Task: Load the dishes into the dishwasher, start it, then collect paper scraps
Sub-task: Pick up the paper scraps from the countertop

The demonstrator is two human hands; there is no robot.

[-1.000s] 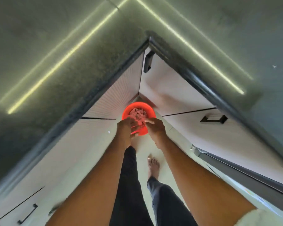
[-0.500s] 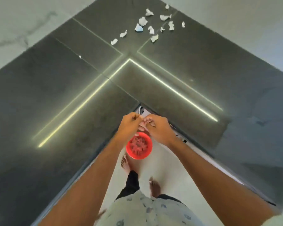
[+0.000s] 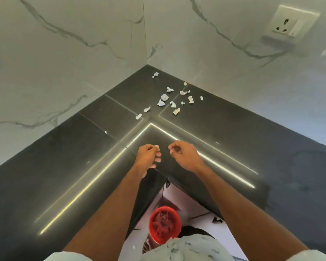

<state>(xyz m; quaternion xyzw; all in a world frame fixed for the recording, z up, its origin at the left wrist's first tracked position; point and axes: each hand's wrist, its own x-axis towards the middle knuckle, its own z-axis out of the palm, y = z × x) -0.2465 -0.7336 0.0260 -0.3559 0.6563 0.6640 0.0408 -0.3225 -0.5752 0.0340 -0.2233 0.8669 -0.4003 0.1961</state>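
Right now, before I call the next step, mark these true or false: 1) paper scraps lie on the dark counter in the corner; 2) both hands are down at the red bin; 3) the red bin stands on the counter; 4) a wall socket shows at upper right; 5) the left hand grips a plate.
1) True: paper scraps lie scattered on the dark counter near the corner.
2) False: the left hand and right hand are above the counter, apart from the red bin.
3) False: the red bin stands on the floor, below the counter edge.
4) True: the wall socket sits on the marble wall at upper right.
5) False: no plate is in view; its fingers are loosely curled.
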